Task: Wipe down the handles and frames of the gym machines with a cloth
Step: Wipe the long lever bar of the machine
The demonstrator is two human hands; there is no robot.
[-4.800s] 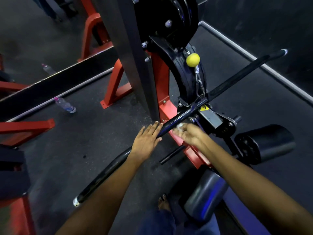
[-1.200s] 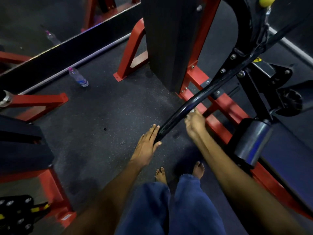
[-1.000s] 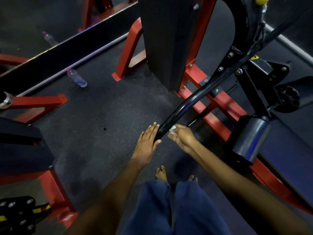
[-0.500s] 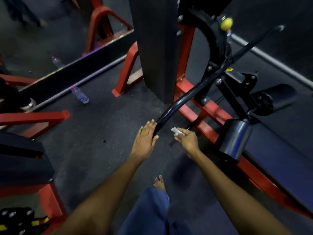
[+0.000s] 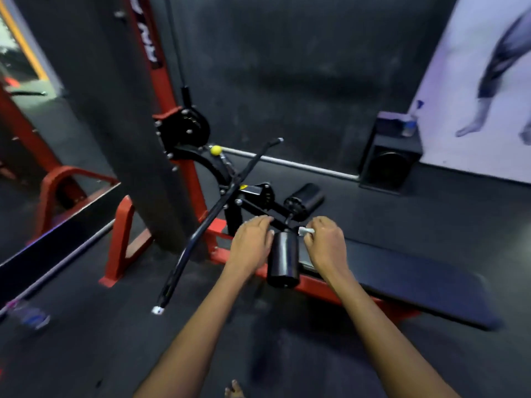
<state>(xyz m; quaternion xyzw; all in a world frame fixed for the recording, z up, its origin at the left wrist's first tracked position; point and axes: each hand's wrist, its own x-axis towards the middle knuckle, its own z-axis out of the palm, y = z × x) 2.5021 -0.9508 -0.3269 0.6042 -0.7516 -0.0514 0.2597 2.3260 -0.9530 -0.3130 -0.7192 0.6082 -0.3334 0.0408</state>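
A red-framed cable machine (image 5: pixel 184 185) stands ahead with a long black bar handle (image 5: pixel 201 228) slanting from upper right to lower left. A black roller pad (image 5: pixel 283 258) sits between my two hands. My left hand (image 5: pixel 251 242) lies with relaxed fingers beside the pad's left side, over the black arm of the machine. My right hand (image 5: pixel 326 244) pinches a small white cloth (image 5: pixel 305 231) just right of the pad's top. A second roller pad (image 5: pixel 306 198) lies farther back.
A black padded bench (image 5: pixel 408 280) on a red base runs to the right. A dark pillar (image 5: pixel 115 116) rises at left beside a mirror. A black speaker (image 5: pixel 389 159) stands at the back wall. A plastic bottle (image 5: pixel 28 315) lies on the floor at lower left.
Both hands have left the long bar handle and moved right to the near roller pad. My view has risen and turned towards the back wall. The cloth stays in my right hand.
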